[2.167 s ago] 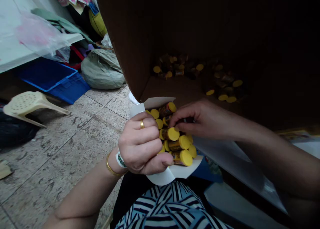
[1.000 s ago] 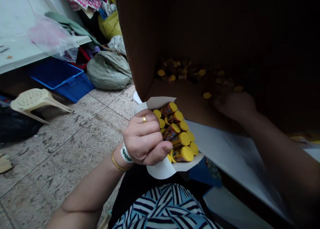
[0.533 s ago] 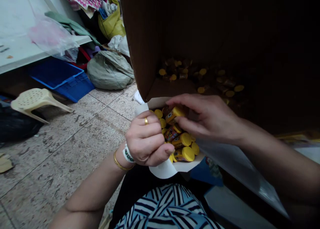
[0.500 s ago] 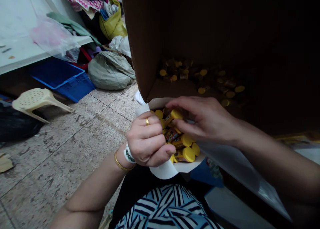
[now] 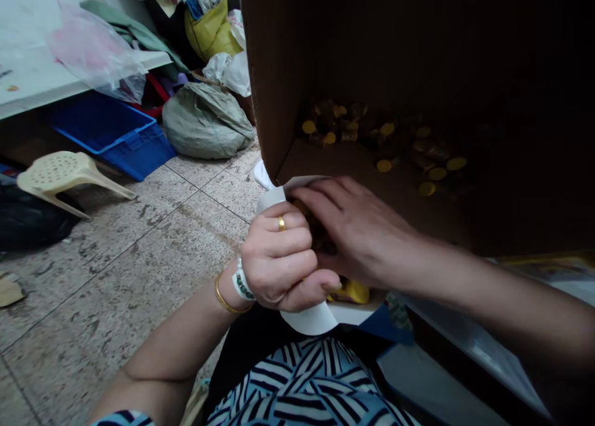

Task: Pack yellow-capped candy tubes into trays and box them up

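Over the lap, the left hand [image 5: 279,258] clamps a white card box [image 5: 309,319] of yellow-capped bottles [image 5: 353,292], the right hand [image 5: 357,230] cupped against it; more bottles [image 5: 384,165] lie inside a brown carton [image 5: 372,54].

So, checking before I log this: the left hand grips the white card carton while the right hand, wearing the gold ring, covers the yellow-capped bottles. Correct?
Not quite: the head view shows the gold ring on the left hand, not the right hand. The rest stands.

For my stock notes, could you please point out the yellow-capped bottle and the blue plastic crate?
Yellow-capped bottle [image 5: 357,292], head view, on the yellow cap.
Blue plastic crate [image 5: 139,156], head view, on its side wall.
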